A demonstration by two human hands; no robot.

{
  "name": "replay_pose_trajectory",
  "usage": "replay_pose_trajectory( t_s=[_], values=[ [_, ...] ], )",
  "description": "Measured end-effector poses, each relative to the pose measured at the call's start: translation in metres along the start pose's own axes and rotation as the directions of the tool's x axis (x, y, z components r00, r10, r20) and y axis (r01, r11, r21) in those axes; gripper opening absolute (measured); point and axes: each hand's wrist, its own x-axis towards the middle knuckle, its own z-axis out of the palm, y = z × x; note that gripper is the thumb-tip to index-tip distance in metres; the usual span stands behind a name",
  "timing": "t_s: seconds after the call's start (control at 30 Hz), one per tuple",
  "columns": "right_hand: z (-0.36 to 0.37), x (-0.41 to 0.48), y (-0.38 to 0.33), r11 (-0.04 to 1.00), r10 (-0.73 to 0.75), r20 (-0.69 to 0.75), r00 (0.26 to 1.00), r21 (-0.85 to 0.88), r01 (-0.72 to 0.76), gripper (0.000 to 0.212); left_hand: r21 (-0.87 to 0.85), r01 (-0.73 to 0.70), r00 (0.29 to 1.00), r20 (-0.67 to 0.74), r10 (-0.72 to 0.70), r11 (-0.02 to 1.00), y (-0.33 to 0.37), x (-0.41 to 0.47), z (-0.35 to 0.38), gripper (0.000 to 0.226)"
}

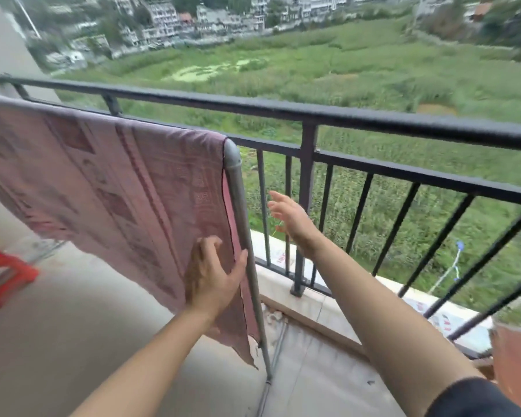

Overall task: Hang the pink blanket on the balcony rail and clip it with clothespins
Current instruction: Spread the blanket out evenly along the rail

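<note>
Fingers point(206, 245) hold no clothespin that I can see, so the clipping is not done yet. The hanging looks partly done. The pink blanket point(109, 182) lies over a grey pole point(238, 200) in the left half of the frame. It is just this side of the black balcony rail point(373, 118), and not on the rail's top bar as far as I can tell.

In the lower middle, the left hand point(211, 275) lies flat on the blanket near its right edge. Its fingers are spread and only a little bent, and the thumb touches the pole. It presses the cloth and does not pinch it.

A bit farther, in the middle, the right hand point(289, 215) is up in the air with fingers stretched wide, touching nothing. A tiny orange bit point(278, 227) shows under it; I cannot tell what it is.

A red stool point(6, 275) stands at the left edge. Far off are a green field point(343, 64) and houses point(169, 19).
</note>
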Motion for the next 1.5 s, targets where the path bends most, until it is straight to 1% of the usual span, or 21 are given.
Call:
replay_pose_trajectory(
  t_s=[0.07,0.17,0.23,0.33,0.4,0.5,0.57,0.67,0.77,0.87,0.93,1.03,1.07,1.1,1.17,1.2,1.23,1.27,1.33,1.4,1.5],
  values=[
    [0.018,0.007,-0.037,0.988,-0.073,0.061,0.995,0.139,0.064,0.048,-0.031,0.062,0.995,-0.073,-0.064,0.998,0.009,0.023,-0.014,0.06],
    [0.035,0.01,-0.079,0.969,-0.155,0.142,0.978,0.212,0.123,0.048,-0.054,0.068,0.992,-0.106,-0.074,0.996,0.022,0.05,-0.031,0.06],
    [0.036,0.008,-0.091,0.969,-0.157,0.212,0.965,0.223,0.108,0.038,-0.088,0.057,0.992,-0.109,-0.067,0.994,0.027,0.066,-0.037,0.055],
    [0.031,0.003,-0.098,0.966,-0.139,0.26,0.956,0.249,0.073,0.023,-0.056,0.028,0.995,-0.095,-0.033,0.998,0.033,0.083,-0.046,0.033],
    [0.025,0.0,-0.098,0.97,-0.145,0.235,0.961,0.228,0.091,0.021,-0.016,-0.011,0.994,-0.11,0.009,1.0,0.034,0.086,-0.051,0.023],
    [0.019,-0.003,-0.101,0.978,-0.177,0.235,0.956,0.151,0.144,0.025,-0.049,-0.074,0.986,-0.154,0.066,0.996,0.031,0.082,-0.054,0.019],
    [0.02,-0.003,-0.105,0.978,-0.2,0.183,0.962,0.099,0.184,0.024,-0.099,-0.075,0.983,-0.173,0.057,0.992,0.029,0.08,-0.055,0.021],
    [0.022,0.0,-0.114,0.967,-0.253,-0.019,0.967,0.009,0.253,0.024,-0.154,-0.146,0.969,-0.22,0.11,0.977,0.034,0.081,-0.056,0.019],
    [0.021,-0.005,-0.116,0.929,-0.362,-0.19,0.912,-0.151,0.337,0.02,-0.259,-0.206,0.954,-0.266,0.135,0.944,0.04,0.077,-0.057,0.011],
    [0.019,-0.009,-0.111,0.868,-0.468,-0.223,0.855,-0.301,0.396,0.018,-0.359,-0.183,0.962,-0.259,0.091,0.915,0.041,0.065,-0.052,0.015],
    [0.019,-0.011,-0.11,0.839,-0.523,-0.235,0.819,-0.311,0.447,0.017,-0.397,-0.176,0.962,-0.264,0.071,0.901,0.044,0.055,-0.05,0.016],
    [0.015,-0.014,-0.112,0.795,-0.599,-0.323,0.732,-0.346,0.498,0.017,-0.362,-0.33,0.925,-0.308,0.222,0.872,0.046,0.04,-0.043,0.017],
    [0.012,-0.015,-0.11,0.788,-0.605,-0.341,0.72,-0.383,0.481,0.018,-0.349,-0.358,0.927,-0.246,0.284,0.866,0.044,0.037,-0.038,0.019],
    [0.009,-0.015,-0.107,0.782,-0.591,-0.317,0.742,-0.449,0.431,0.02,-0.338,-0.345,0.938,-0.122,0.323,0.875,0.042,0.037,-0.033,0.022],
    [0.005,-0.015,-0.093,0.697,-0.468,-0.163,0.868,-0.672,0.25,0.025,-0.268,-0.225,0.947,0.167,0.275,0.937,0.032,0.038,-0.017,0.025],
    [0.003,-0.017,-0.082,0.635,-0.386,-0.102,0.917,-0.751,0.184,0.028,-0.231,-0.172,0.94,0.252,0.23,0.958,0.027,0.039,-0.011,0.025],
    [0.0,-0.018,-0.071,0.613,-0.33,-0.086,0.94,-0.777,0.144,0.029,-0.224,-0.168,0.936,0.268,0.227,0.96,0.022,0.039,-0.005,0.023],
    [-0.005,-0.022,-0.062,0.635,-0.309,-0.102,0.945,-0.762,0.126,0.029,-0.23,-0.185,0.936,0.256,0.243,0.955,0.019,0.039,-0.002,0.02],
    [-0.017,-0.029,-0.05,0.71,-0.306,-0.194,0.932,-0.698,0.088,0.028,-0.225,-0.217,0.933,0.239,0.269,0.95,0.019,0.039,0.001,0.017],
    [-0.033,-0.039,-0.04,0.738,-0.281,-0.286,0.916,-0.675,0.016,0.029,-0.22,-0.285,0.916,0.224,0.333,0.933,0.024,0.039,0.006,0.015],
    [-0.063,-0.067,-0.014,0.653,-0.267,-0.409,0.873,-0.743,-0.148,0.027,-0.212,-0.364,0.905,0.151,0.398,0.907,0.039,0.037,0.014,0.014]
  ],
)
